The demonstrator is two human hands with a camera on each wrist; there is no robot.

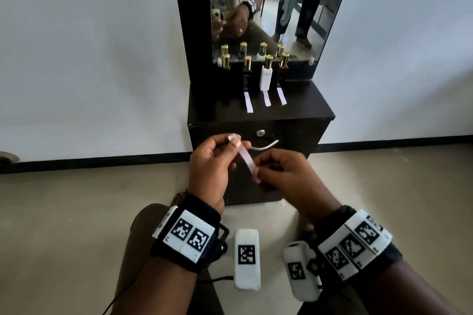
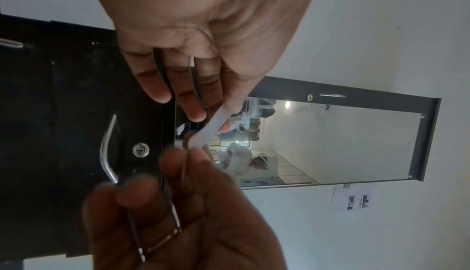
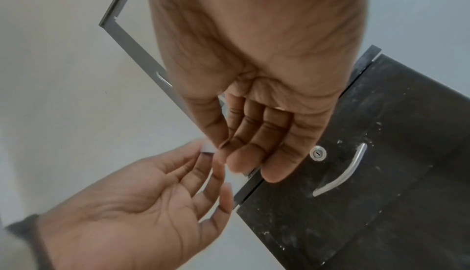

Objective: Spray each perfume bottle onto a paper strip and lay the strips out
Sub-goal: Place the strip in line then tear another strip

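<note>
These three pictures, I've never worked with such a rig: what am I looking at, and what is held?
No machine here: a person's two bare hands with cameras strapped on. The head view looks down from the forehead; the other two look along each wrist.

On the dark cabinet stand four perfume bottles before a mirror, with three paper strips laid out in front of three of them.

The left hand and right hand each pinch one end of a fourth strip.

Black wrist straps (image 1: 199, 215) on both forearms, white blocks with black square-code markers (image 1: 189, 234), white camera housings (image 1: 247, 259) beneath, thin black cable (image 1: 122, 291), finger ring (image 2: 164, 241)
</note>
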